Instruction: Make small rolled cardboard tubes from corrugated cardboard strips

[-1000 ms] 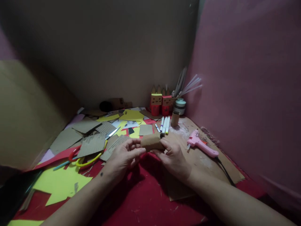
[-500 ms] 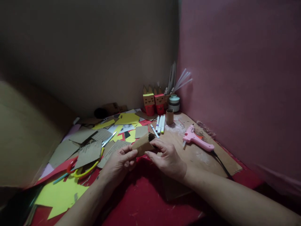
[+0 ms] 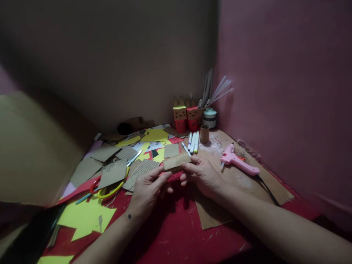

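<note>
Between both hands I hold a small folded cardboard piece (image 3: 176,163), like a short box or sleeve, above the red tabletop (image 3: 170,223). My left hand (image 3: 150,187) pinches its left end between thumb and fingers. At the right end, my right hand (image 3: 205,176) grips it, thumb in front. Its open ends are hidden from view. Just beyond it lie several markers (image 3: 194,142) and a flat cardboard square (image 3: 171,150). A small brown cardboard tube (image 3: 204,134) stands upright behind the markers.
At right a pink glue gun (image 3: 238,160) lies on a cardboard sheet (image 3: 264,187). Scissors (image 3: 111,190) lie among cardboard and yellow paper (image 3: 86,218) at left. Two red figures with cardboard faces (image 3: 180,116), a pale green jar (image 3: 209,118) and glue sticks (image 3: 221,90) stand at the back.
The cardboard piece has been turned, so its open right end no longer shows and its long side faces me. Both hands have shifted their hold on it. The view has swung slightly left.
</note>
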`<action>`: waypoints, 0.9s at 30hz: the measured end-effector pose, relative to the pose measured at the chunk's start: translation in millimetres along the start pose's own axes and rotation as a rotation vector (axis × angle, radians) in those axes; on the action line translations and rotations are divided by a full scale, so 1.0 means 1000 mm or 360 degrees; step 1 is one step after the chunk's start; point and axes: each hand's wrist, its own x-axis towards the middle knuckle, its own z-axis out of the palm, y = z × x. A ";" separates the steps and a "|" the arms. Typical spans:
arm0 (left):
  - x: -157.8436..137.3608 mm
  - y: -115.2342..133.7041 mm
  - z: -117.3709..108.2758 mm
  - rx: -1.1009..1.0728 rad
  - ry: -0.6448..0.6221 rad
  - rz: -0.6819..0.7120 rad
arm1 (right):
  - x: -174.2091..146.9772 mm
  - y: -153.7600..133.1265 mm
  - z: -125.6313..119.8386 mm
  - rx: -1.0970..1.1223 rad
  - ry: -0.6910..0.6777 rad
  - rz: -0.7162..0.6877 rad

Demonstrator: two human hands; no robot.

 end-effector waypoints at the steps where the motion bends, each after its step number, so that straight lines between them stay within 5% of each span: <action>1: -0.001 0.001 0.001 -0.0011 -0.0026 -0.0008 | 0.000 0.001 0.000 0.0011 -0.0041 0.0020; 6: -0.006 0.007 0.002 0.0134 -0.0025 0.0181 | -0.003 -0.002 -0.001 -0.0188 0.0082 0.0067; 10: -0.008 0.007 -0.004 0.0552 0.0104 0.0588 | -0.010 -0.015 -0.003 -0.0846 0.0469 -0.0622; 13: -0.011 0.008 -0.007 0.0739 0.0011 0.0719 | -0.016 -0.026 0.001 -0.1430 0.0075 -0.1153; 17: -0.016 0.010 -0.007 0.0855 -0.0163 0.0888 | -0.019 -0.034 0.007 -0.1691 -0.0481 -0.1218; 27: -0.020 0.010 -0.006 0.1047 -0.0227 0.1052 | -0.014 -0.033 0.001 -0.1739 -0.0673 -0.1129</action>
